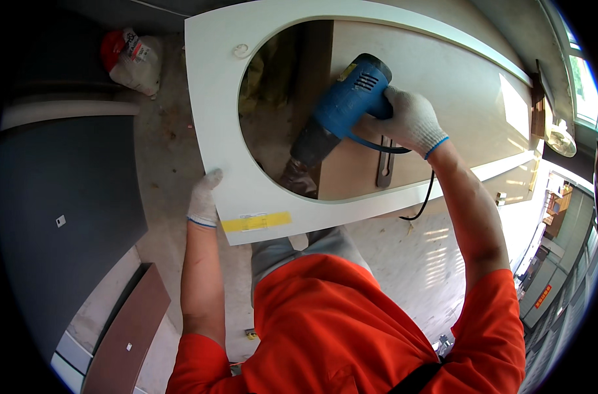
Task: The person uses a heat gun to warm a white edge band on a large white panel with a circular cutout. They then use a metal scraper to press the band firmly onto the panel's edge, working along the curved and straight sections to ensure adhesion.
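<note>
My right hand (pixel 409 120), in a white knit glove, grips the handle of a blue heat gun (pixel 341 108). Its dark nozzle (pixel 310 150) points down-left at the inner curved edge of a large oval cutout in a white panel (pixel 213 98). My left hand (pixel 203 199), also gloved, holds the panel's left lower edge, next to a strip of yellow tape (pixel 256 222). The gun's black cord (pixel 422 200) hangs down below my right wrist. A beige board (pixel 443 85) lies behind the cutout.
A dark grey board (pixel 62 217) lies on the left and a brown board (pixel 128 335) below it. A red-and-white bag (pixel 133 58) sits on the dusty concrete floor at the top left. Windows and shelves run along the right.
</note>
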A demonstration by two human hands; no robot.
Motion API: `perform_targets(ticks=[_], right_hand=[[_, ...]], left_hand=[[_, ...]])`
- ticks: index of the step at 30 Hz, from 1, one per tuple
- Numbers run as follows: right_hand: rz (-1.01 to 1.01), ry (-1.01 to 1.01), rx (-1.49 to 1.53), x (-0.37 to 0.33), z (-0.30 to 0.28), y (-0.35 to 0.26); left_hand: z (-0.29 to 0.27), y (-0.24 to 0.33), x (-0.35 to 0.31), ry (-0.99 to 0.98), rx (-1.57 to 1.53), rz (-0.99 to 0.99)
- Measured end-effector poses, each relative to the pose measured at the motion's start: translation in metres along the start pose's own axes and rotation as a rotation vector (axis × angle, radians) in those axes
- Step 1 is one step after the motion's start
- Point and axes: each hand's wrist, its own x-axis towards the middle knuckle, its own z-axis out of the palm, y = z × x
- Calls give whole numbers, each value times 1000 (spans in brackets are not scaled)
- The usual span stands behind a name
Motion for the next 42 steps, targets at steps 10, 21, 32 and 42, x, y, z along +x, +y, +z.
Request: perform_targets(ticks=[10,21,32,42], right_hand=[[7,149,103,2,15,-11],[-73,139,19,2,5,-2],[-50,90,-4,5,1,4],[-101,101,-25,6,-5,4]], left_hand=[[-9,-7,4,-35,-29,-22],[-11,-4,3,-40,-32,-4],[-4,-3,1,-5,-46,-9],[-7,-3,2,-22,-29,-9]])
